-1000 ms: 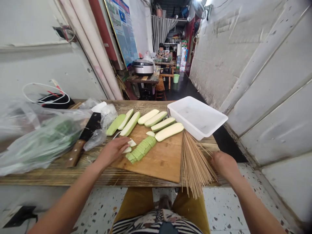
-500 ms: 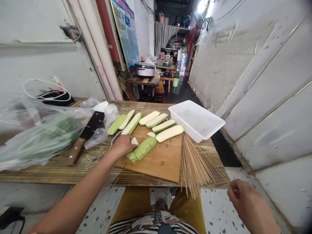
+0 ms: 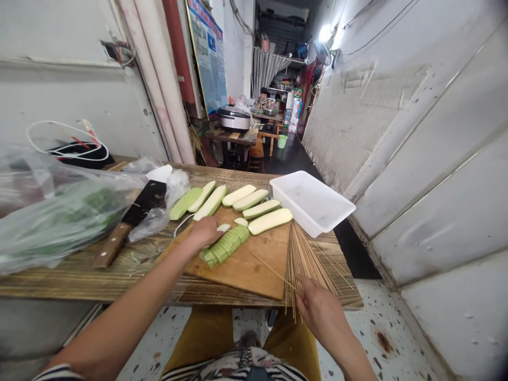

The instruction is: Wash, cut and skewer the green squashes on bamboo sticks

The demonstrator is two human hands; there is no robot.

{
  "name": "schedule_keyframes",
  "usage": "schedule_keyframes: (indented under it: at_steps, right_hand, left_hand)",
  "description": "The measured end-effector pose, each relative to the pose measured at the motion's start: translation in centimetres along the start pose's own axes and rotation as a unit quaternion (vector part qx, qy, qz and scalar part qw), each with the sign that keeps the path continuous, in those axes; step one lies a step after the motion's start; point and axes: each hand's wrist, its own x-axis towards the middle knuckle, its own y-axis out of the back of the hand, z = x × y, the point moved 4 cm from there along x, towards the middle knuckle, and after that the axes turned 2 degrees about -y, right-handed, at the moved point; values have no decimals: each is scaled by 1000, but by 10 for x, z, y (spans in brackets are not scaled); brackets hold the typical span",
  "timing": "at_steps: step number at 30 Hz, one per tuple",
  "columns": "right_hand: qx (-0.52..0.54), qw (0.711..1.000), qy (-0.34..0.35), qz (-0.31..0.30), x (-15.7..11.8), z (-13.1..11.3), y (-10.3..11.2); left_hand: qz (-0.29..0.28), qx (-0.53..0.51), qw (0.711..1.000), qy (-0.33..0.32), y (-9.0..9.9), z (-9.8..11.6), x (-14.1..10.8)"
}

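Observation:
My left hand [image 3: 203, 233] is closed at the left of the cutting board [image 3: 262, 270], its fingertips on a pale zucchini slice [image 3: 223, 227]. Right beside it lies a row of sliced green zucchini [image 3: 226, 246], the slices leaning close together. My right hand [image 3: 317, 301] pinches one thin bamboo skewer [image 3: 272, 267], whose tip points left over the board toward the slices. Under and beyond that hand a bundle of skewers [image 3: 307, 251] fans out along the board's right edge. Behind the slices lie several zucchini halves [image 3: 270, 221], some cut side up.
A white plastic tray [image 3: 313, 201] stands at the table's far right. To the left lie a cleaver [image 3: 137, 214] with a wooden handle and a clear plastic bag [image 3: 75, 217] with greens inside. Farther back, a person [image 3: 262, 98] sits at another table.
My right hand has come in from the far right to the board, with a skewer now plainly visible in its fingers. My left hand stays by the slices; the view has shifted slightly.

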Motion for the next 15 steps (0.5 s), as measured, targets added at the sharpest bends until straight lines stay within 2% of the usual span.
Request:
schedule_keyframes:
  at_steps: [4,6,8,11,13,15]
  right_hand:
    - [-13,997,-10,-77,10,-16,-4]
    - [2,996,-3,-89,12,-21,-7]
    - [49,997,6,-64,12,-23,-9]
    - [171,985,21,14,7,-21,-11]
    - [270,961,25,52,2,-21,-15]
    - [372,926,8,58,-2,-24,-23]
  left_hand:
    - [-1,-2,1000,-3,3,4,4]
    - [-2,-8,1000,-19,6,6,5]
    - [-3,-17,999,-28,7,6,5]
    - [9,-50,998,-33,8,4,3]
    - [32,-87,995,-40,8,2,1]
    - [64,-130,989,-41,9,-1,-4]
